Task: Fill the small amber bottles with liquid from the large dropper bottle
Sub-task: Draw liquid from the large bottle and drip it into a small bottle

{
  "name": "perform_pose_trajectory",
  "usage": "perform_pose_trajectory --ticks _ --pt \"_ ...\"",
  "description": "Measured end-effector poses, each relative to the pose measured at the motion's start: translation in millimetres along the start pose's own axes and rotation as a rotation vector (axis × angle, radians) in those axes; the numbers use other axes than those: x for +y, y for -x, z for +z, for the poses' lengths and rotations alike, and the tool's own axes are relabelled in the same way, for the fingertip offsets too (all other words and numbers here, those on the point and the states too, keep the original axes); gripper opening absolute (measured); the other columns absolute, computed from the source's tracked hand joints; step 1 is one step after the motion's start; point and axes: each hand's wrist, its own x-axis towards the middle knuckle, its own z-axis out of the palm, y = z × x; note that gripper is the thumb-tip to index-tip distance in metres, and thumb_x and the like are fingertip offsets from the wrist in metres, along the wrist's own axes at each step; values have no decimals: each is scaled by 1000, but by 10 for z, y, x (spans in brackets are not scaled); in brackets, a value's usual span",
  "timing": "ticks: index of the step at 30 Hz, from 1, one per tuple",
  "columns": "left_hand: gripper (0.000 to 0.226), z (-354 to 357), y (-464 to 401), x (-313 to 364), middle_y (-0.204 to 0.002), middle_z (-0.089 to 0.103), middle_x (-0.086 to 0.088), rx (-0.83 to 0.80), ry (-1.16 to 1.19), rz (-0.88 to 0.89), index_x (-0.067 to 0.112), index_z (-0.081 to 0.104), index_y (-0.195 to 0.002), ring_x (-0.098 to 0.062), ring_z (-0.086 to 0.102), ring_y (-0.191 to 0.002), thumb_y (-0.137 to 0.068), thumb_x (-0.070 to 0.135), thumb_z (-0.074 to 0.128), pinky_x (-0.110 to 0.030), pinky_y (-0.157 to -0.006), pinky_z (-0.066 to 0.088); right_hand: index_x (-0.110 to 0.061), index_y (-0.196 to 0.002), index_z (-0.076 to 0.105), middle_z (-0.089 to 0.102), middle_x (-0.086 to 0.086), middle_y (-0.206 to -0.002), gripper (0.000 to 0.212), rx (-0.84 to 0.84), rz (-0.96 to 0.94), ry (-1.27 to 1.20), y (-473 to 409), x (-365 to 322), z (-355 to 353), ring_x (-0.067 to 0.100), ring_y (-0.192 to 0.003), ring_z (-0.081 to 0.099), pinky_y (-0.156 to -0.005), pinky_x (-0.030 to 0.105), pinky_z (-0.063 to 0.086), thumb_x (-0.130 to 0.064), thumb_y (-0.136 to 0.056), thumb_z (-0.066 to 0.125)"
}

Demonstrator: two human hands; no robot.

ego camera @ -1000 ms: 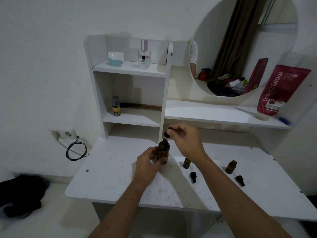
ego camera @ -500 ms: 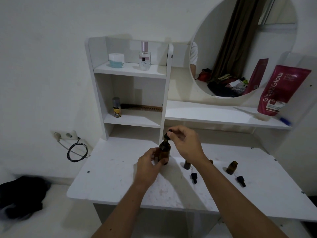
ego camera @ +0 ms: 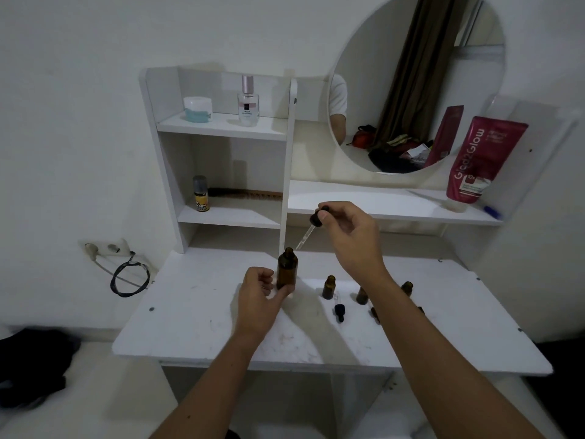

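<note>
We see the large amber dropper bottle (ego camera: 287, 270) standing upright and uncapped on the white table. Its dropper (ego camera: 311, 229), black bulb up, hangs tilted just above the neck, its glass tip clear of the opening. To the right stand three small amber bottles (ego camera: 329, 287), open, with a black dropper cap (ego camera: 339, 312) lying beside them.

Right hand (ego camera: 346, 231) has lifted the dropper (ego camera: 311, 226) clear of the large bottle (ego camera: 287, 269) (glass tip tilted, just above the neck)
</note>
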Motion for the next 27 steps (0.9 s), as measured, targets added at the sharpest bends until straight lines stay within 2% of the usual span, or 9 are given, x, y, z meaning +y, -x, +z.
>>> perform_pose_trajectory --ticks 3,5,10,13,19,22,27 --pt "37 53 151 76 -88 67 2 -68 10 28 20 62 -101 -10 63 -78 -76 25 89 -21 -69 54 -15 -113 75 78 -6 -106 16 13 5 34 113 69 -161 6 -105 73 -98 22 56 -14 -99 69" --pt "34 139 243 115 -90 69 4 -151 19 42 21 65 -104 -6 64 -80 -79 26 87 -17 -72 54 -14 -115 75 78 -6 -106 17 31 17 64 179 136 -280 5 -104 73 -98 22 56 -14 -98 70" --pt "52 412 291 175 -119 68 14 -265 -19 86 24 63 -129 -1 65 -104 -82 36 83 -21 -92 56 -18 -115 75 79 -8 -103 17 83 71 118 316 304 -539 4 -101 74 -94 23 57 -17 -98 71" --pt "56 571 244 219 -125 66 12 -272 -66 74 25 60 -133 -4 64 -110 -83 38 82 -23 -95 55 -17 -114 76 79 -8 -102 16 98 75 124 343 378 -614 5 -100 74 -94 25 57 -16 -98 71" --pt "56 699 134 255 -123 68 7 -240 -106 64 18 62 -133 -9 65 -104 -83 32 83 -28 -93 57 -15 -111 76 78 -12 -96 14 86 75 159 353 474 -567 -2 -92 74 -86 14 55 -14 -98 71" --pt "51 743 90 246 -120 70 7 -243 -139 96 18 64 -131 -7 66 -100 -84 30 82 -23 -91 57 -16 -111 77 79 -10 -98 15 64 83 185 352 545 -541 0 -94 74 -89 17 57 -17 -98 71" --pt "32 764 60 194 -111 73 9 -264 -168 144 19 71 -119 -6 68 -100 -88 26 78 -31 -95 57 -15 -107 77 80 -8 -92 11 5 107 182 394 645 -484 3 -92 76 -89 18 57 -13 -97 71"
